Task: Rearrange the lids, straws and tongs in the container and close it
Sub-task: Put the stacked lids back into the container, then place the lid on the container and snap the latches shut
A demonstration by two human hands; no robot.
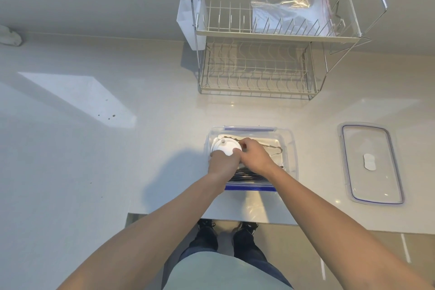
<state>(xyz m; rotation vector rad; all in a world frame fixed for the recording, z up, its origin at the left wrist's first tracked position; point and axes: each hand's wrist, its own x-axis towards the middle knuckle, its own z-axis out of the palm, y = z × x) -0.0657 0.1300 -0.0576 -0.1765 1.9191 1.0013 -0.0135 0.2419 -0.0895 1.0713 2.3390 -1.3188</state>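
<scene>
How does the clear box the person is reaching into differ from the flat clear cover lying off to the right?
The container is deep and holds white lids, dark straws and metal tongs; the container cover is flat, with only a small white patch. Both hands are in the container; nothing touches the cover. Both are clear, rectangular and blue-trimmed.

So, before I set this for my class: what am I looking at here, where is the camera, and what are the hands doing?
The single picture comes from a camera worn on a person's head, looking down at a pale counter. No machine: two bare hands. The left hand and right hand both hold a stack of white lids inside an open clear container. Black straws and metal tongs lie in it too. Its cover rests to the right; a dish rack stands behind.
</scene>
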